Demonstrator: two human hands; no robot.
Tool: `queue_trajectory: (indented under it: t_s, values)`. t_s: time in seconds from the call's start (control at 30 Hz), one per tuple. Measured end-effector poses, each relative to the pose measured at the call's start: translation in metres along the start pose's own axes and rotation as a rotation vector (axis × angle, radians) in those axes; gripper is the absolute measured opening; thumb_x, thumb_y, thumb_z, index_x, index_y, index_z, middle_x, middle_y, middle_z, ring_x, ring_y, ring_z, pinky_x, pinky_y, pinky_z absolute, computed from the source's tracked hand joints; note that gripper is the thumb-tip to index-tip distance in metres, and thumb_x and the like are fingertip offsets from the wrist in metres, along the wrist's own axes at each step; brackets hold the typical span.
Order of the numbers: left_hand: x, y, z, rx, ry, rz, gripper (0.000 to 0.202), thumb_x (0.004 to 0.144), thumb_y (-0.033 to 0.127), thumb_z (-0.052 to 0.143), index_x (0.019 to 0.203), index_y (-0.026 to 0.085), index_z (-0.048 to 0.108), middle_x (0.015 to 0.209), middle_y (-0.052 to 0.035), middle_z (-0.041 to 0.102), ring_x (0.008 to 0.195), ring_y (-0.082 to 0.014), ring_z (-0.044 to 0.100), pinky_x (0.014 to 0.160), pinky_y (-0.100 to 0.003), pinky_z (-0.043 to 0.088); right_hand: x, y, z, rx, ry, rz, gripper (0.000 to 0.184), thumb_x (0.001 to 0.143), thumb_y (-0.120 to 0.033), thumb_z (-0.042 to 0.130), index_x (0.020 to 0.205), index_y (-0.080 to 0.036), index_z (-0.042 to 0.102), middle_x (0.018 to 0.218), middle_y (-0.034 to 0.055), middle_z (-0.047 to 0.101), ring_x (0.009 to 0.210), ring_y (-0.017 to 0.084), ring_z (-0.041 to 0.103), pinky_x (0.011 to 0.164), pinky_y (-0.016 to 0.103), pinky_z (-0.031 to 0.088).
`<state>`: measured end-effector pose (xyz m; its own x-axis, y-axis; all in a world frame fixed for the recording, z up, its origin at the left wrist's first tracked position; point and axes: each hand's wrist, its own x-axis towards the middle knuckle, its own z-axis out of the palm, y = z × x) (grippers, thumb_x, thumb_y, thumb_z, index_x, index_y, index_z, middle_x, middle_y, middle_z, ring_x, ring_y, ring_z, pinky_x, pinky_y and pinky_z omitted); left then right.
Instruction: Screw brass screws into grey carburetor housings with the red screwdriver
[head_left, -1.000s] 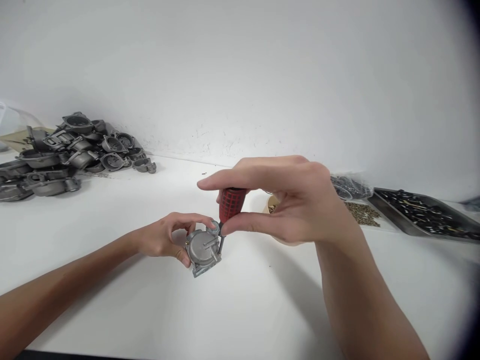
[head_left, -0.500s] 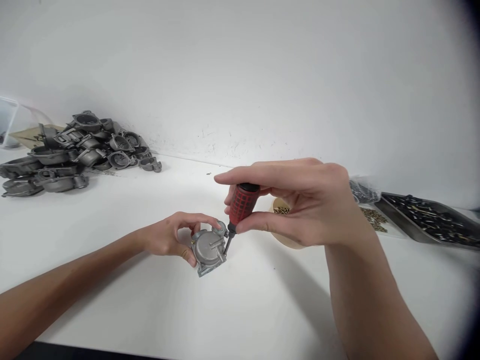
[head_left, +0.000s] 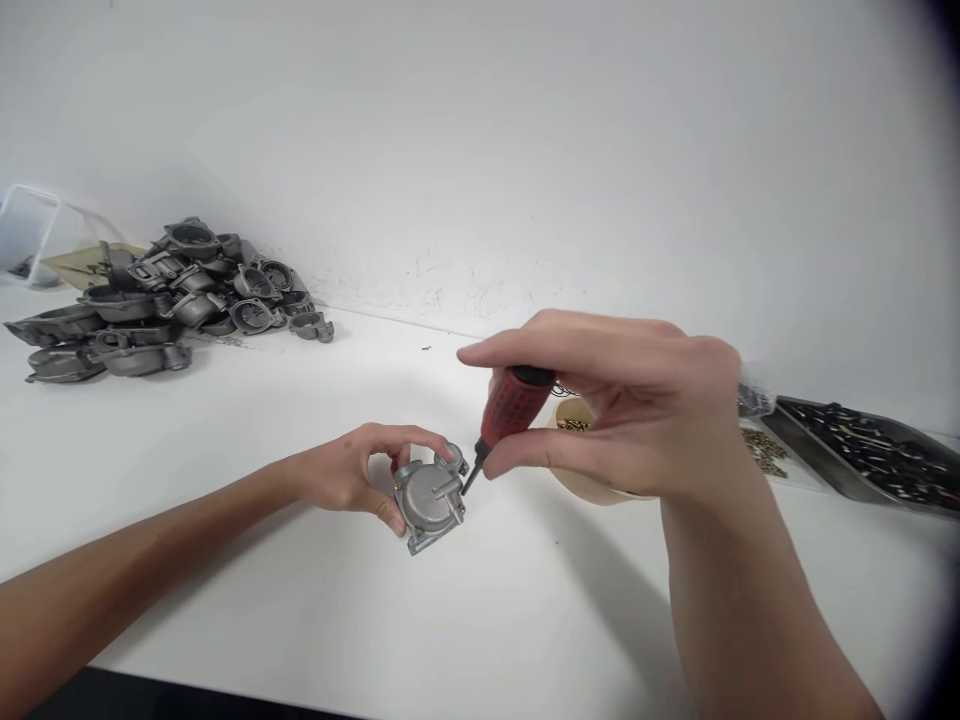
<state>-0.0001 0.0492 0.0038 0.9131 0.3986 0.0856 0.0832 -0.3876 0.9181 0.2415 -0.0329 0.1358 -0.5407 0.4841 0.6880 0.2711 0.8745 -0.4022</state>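
Observation:
My left hand grips a grey metal carburetor on the white table, its thumb at the near left side and its index finger on the round cap. A brass screw shows at the carburetor's left edge. My right hand is closed around a red and black screwdriver, tilted with its shaft pointing down and left. The tip is beside the carburetor's right edge, near a small screw; whether they touch I cannot tell.
Grey metal castings lie heaped at the back left, before a clear plastic bin. Behind my right hand stands a round tan bowl of brass screws. Farther right are loose brass parts and a metal tray of dark pieces.
The screwdriver has lifted up and right with my right hand and leans over more. Its tip has come away from the lower corner of the carburetor. My left hand keeps its hold.

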Motion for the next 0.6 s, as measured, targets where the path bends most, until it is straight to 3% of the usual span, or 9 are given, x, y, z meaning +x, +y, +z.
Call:
queue_trajectory:
  t_s: [0.17, 0.37, 0.6]
  values:
    - [-0.001, -0.001, 0.006, 0.012, 0.048, 0.07, 0.069, 0.068, 0.035, 0.092, 0.129, 0.027, 0.061, 0.124, -0.0064, 0.064, 0.092, -0.018, 0.059, 0.083, -0.032, 0.047, 0.0, 0.003, 0.0, -0.046, 0.05, -0.017, 0.043, 0.079, -0.019, 0.086, 0.12, -0.022, 0.073, 0.082, -0.0015, 0.072, 0.07, 0.014, 0.068, 0.066, 0.029, 0.062]
    - [-0.003, -0.003, 0.023, 0.087, 0.166, 0.079, 0.075, 0.07, 0.037, 0.091, 0.131, 0.026, 0.049, 0.134, -0.0094, 0.056, 0.086, -0.0151, 0.058, 0.082, -0.034, 0.051, 0.0, -0.002, 0.0, -0.066, 0.304, 0.039, 0.046, 0.075, -0.019, 0.088, 0.117, -0.031, 0.075, 0.082, -0.0011, 0.074, 0.068, 0.02, 0.07, 0.057, 0.034, 0.062]
    - [-0.002, 0.005, 0.029, 0.155, 0.212, 0.038, 0.074, 0.069, 0.041, 0.09, 0.132, 0.025, 0.052, 0.132, -0.0085, 0.058, 0.101, -0.0225, 0.063, 0.086, -0.036, 0.051, 0.003, -0.002, 0.016, 0.054, 0.219, 0.085, 0.051, 0.074, -0.013, 0.087, 0.119, -0.034, 0.075, 0.088, -0.0025, 0.075, 0.069, 0.018, 0.071, 0.063, 0.034, 0.066]
